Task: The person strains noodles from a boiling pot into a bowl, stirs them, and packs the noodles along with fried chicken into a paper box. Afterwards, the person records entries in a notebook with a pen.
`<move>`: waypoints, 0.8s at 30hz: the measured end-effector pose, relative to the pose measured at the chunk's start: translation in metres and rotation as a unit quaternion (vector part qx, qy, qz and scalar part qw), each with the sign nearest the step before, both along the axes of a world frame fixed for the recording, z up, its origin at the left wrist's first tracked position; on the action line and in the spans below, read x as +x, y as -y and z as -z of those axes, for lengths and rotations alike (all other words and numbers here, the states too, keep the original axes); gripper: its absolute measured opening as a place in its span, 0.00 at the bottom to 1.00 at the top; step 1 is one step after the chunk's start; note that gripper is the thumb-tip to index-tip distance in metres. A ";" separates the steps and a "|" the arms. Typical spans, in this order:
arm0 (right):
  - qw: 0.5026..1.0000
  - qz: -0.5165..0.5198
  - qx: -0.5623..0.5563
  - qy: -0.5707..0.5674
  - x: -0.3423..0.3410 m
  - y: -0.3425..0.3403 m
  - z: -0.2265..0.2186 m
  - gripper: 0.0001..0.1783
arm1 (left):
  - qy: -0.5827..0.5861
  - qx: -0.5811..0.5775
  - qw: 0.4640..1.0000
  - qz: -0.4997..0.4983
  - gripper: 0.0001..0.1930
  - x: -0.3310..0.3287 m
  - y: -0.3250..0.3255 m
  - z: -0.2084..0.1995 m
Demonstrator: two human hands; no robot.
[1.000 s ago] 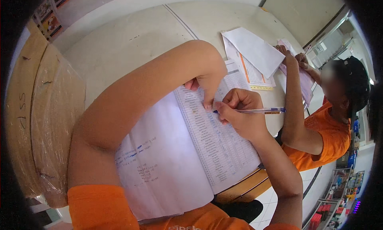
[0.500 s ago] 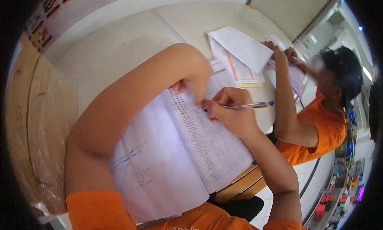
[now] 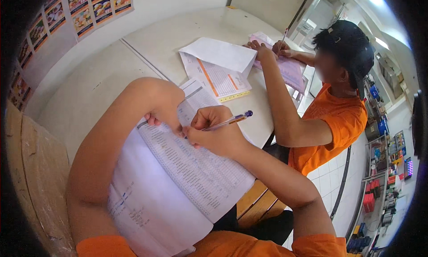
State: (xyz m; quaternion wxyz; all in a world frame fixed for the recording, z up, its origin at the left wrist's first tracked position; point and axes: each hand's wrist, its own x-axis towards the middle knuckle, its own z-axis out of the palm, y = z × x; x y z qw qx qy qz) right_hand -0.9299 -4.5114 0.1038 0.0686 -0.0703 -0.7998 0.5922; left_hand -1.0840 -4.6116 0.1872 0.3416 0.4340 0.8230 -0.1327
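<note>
A ballpoint pen point(image 3: 229, 121) with a clear barrel and blue cap end is pinched in my right hand point(image 3: 218, 130). Its tip is at the printed sheet point(image 3: 196, 172), a long table of rows with some blue handwriting. My left hand point(image 3: 167, 105) rests on the upper part of this sheet, wrist bent. One of its fingers points down beside the pen tip, and other fingertips show curled underneath; it holds nothing visible. Left of the printed rows, a white page point(image 3: 147, 185) with blue writing lies beneath my left forearm.
At my right, a co-worker in an orange shirt point(image 3: 316, 118) writes on pinkish paper point(image 3: 290, 74). Between us lie a white folded sheet point(image 3: 220, 51) and an orange-striped form point(image 3: 218, 80) on the white table point(image 3: 93, 87). Plastic-wrapped cardboard point(image 3: 44, 167) stands left; stocked shelves point(image 3: 379, 185) are far right.
The whole view has swung, so my hands, the papers and the co-worker appear farther left. The pen stays in my right hand at the sheet, and my left hand stays beside it.
</note>
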 end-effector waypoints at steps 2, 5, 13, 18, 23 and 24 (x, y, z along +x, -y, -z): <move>1.000 -0.004 -0.019 -0.003 0.000 0.000 0.001 0.13 | 0.003 -0.002 1.000 0.006 0.26 0.000 0.001 0.000; 1.000 -0.006 -0.025 -0.002 0.000 0.002 0.000 0.13 | 0.001 -0.008 1.000 0.014 0.26 -0.003 0.001 0.003; 0.999 -0.008 -0.030 -0.014 -0.001 0.001 0.005 0.14 | 0.015 0.008 1.000 0.019 0.27 -0.008 0.002 0.012; 1.000 0.006 -0.015 -0.023 0.002 0.006 0.001 0.14 | 0.012 0.018 1.000 0.013 0.28 -0.003 0.004 0.007; 1.000 0.016 0.010 -0.006 0.000 0.007 0.002 0.14 | 0.012 0.015 1.000 0.008 0.28 -0.003 0.004 0.006; 1.000 0.018 0.007 -0.007 -0.001 0.008 0.000 0.14 | 0.014 0.013 1.000 0.006 0.28 -0.003 0.004 0.006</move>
